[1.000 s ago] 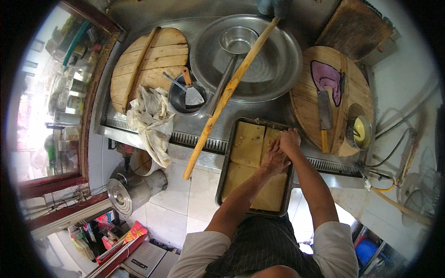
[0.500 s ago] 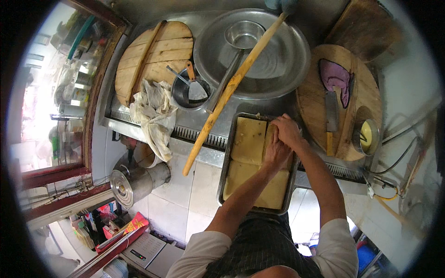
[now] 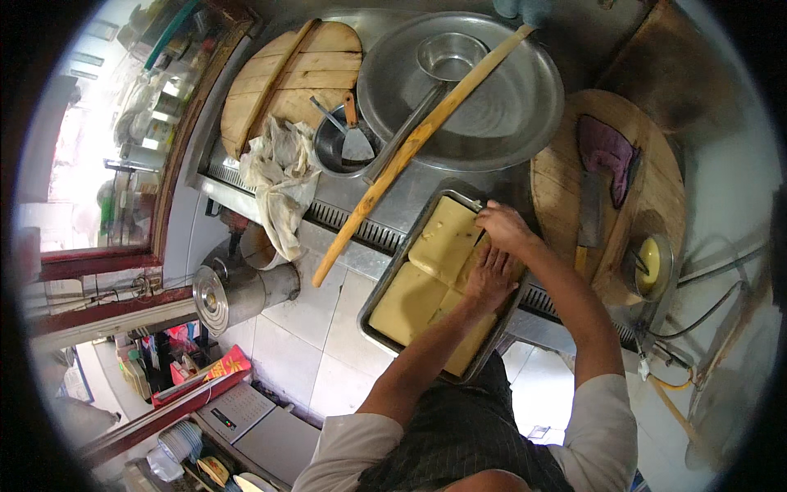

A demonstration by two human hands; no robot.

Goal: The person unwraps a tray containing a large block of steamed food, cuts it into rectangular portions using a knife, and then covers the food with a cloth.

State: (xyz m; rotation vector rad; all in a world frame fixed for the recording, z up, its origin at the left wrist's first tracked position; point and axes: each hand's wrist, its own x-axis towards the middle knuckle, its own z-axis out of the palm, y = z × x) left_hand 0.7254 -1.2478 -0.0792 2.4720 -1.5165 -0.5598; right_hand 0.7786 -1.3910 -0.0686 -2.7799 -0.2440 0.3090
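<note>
A metal tray (image 3: 363, 321) holds pale yellow slabs (image 3: 407, 302) parted by straight cuts. It lies tilted across the counter's front edge, its near end close to my body. My left hand (image 3: 492, 277) rests on the right-hand slabs with its fingers stretched out. Just beyond it, my right hand (image 3: 506, 229) is at the far right of the tray, its fingers bent and closed by a slab's edge. Whether a small tool is in those fingers is hidden.
A long wooden stick (image 3: 410, 152) lies across a wide steel basin (image 3: 533, 115) and juts past the counter. To the right, a round board (image 3: 557, 176) bears a cleaver (image 3: 589, 205), purple cloth and yellow-filled bowl. At left are a rag (image 3: 283, 176) and a pot (image 3: 221, 299).
The tray has turned clockwise, its near end swinging left. My left hand has spread its fingers and come slightly away from my right hand. The view has shifted too.
</note>
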